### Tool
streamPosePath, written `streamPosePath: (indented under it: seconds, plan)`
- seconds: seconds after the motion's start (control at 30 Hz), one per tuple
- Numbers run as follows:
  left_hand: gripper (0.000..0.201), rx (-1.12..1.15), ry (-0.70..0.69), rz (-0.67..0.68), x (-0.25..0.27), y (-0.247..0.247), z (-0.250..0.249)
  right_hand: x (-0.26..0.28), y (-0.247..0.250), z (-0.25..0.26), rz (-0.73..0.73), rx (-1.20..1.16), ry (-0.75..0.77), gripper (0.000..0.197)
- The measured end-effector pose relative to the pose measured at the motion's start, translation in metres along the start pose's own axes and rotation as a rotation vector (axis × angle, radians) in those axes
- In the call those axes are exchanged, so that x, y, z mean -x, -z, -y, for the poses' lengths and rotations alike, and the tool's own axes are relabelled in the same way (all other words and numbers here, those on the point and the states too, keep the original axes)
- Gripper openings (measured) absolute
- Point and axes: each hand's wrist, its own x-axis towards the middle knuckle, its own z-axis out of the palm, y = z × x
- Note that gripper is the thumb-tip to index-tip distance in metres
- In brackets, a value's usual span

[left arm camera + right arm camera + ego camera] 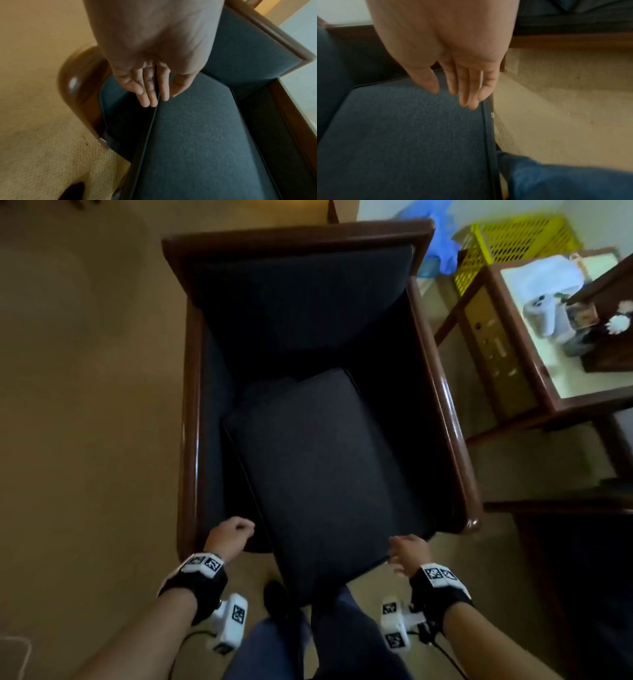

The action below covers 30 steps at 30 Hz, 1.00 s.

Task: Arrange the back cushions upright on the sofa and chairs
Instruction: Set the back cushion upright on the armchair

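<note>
— Where is the back cushion (318,474)?

— Flat on the armchair (442,392) seat, long axis running from the person toward the backrest (skewed, overhanging the front).

— The grip?

— Left hand (230,534) and right hand (409,553) flank its near corners, fingers loose, holding nothing.

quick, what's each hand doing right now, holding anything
Left hand: open, fingers straight along the edge of the dark cushion, gripping nothing.
Right hand: open, fingers straight at the cushion's other edge, holding nothing.
</note>
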Motion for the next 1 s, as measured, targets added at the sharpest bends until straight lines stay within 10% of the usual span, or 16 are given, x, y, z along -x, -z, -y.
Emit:
streamPosePath:
  seconds: [0.4,0.57,0.9,1.0]
  plan:
    - [0.124,0.386,0.247,-0.055,-0.136,-0.033,-0.020,-0.113,-0.038,-0.034,-0.021,-0.106,-0.363,0.107]
    - [0.106,0.567,0.229,0.014,-0.161,-0.041,-0.012,-0.082,-0.050,-0.012,-0.132,-0.319,-0.416,0.072]
    - [0.092,0.846,0.293,0.253,-0.157,-0.032,-0.017,-0.082,-0.050,-0.016,-0.155,-0.377,-0.415,0.098]
    - [0.093,0.843,0.243,0.226,-0.135,-0.023,-0.030,-0.065,-0.043,-0.005,-0.134,-0.363,-0.379,0.066]
